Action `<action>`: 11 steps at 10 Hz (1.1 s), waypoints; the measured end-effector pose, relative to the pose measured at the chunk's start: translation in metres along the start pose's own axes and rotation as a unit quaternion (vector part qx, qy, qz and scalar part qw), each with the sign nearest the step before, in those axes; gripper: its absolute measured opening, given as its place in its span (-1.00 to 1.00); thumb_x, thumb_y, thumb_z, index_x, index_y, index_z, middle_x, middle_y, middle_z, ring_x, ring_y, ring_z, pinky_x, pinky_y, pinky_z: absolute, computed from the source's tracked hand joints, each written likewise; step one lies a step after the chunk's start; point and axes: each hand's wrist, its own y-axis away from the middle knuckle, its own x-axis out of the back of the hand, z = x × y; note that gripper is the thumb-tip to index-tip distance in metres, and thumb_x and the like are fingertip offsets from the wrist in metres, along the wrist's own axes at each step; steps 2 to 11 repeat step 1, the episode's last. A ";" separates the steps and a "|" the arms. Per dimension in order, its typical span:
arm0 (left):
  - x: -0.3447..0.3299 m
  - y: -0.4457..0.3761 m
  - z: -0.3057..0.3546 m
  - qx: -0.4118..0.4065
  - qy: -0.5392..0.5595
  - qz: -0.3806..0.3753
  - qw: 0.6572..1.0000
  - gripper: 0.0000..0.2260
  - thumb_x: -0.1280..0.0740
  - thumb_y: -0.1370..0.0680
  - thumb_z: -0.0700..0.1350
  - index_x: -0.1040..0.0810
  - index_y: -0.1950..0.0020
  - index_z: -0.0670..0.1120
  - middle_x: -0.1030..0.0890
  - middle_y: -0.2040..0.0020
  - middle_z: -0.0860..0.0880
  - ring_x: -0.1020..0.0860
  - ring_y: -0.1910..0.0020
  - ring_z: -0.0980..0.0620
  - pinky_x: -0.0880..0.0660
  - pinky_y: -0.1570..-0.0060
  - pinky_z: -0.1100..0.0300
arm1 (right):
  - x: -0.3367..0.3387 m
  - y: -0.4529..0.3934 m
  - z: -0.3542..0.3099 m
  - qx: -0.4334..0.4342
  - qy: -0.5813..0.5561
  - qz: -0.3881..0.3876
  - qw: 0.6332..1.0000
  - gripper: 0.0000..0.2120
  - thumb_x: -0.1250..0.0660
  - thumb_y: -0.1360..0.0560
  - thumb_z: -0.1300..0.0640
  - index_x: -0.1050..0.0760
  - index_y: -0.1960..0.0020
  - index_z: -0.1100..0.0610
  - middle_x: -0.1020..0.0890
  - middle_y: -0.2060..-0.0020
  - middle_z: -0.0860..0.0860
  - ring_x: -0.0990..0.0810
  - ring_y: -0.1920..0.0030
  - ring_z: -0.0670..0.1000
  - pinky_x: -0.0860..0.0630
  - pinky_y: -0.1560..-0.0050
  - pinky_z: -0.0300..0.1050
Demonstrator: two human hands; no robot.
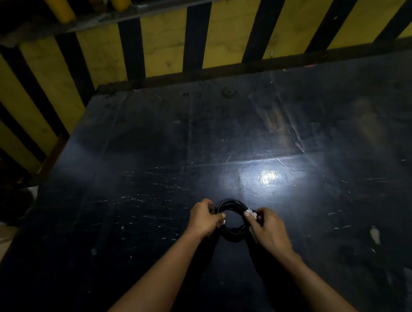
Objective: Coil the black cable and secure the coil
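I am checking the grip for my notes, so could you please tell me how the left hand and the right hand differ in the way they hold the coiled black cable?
The left hand grips the left side of the coiled black cable, while the right hand holds its right side. The left hand wraps over the strands; the right hand pinches a small white piece at the coil. Both are closed on the coil, above the dark scratched table.

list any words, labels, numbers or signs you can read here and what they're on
None can be read.
Black cable coil: no print visible; the white bits at the left hand and right hand are too small and blurred to show text.
Dark table: only scratches and glare.
Yellow-and-black striped barrier: stripes only, no lettering.
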 end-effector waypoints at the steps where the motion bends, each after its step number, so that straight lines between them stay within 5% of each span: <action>1: 0.016 0.017 -0.006 -0.023 -0.061 0.001 0.998 -0.44 -0.45 -0.43 -0.02 -0.39 -0.35 -0.20 -0.45 -0.29 -0.20 -0.45 -0.26 -0.14 -0.37 -0.18 0.16 | 0.012 0.022 0.001 -0.006 -0.060 0.002 0.998 -0.58 -0.31 -0.47 -0.13 -0.49 -0.13 0.18 -0.63 0.01 0.09 -0.56 0.04 -0.01 -0.45 0.06 -0.13; 11: 0.016 0.017 -0.006 -0.023 -0.061 0.001 0.998 -0.44 -0.45 -0.43 -0.02 -0.39 -0.35 -0.20 -0.45 -0.29 -0.20 -0.45 -0.26 -0.14 -0.37 -0.18 0.16 | 0.012 0.022 0.001 -0.006 -0.060 0.002 0.998 -0.58 -0.31 -0.47 -0.13 -0.49 -0.13 0.18 -0.63 0.01 0.09 -0.56 0.04 -0.01 -0.45 0.06 -0.13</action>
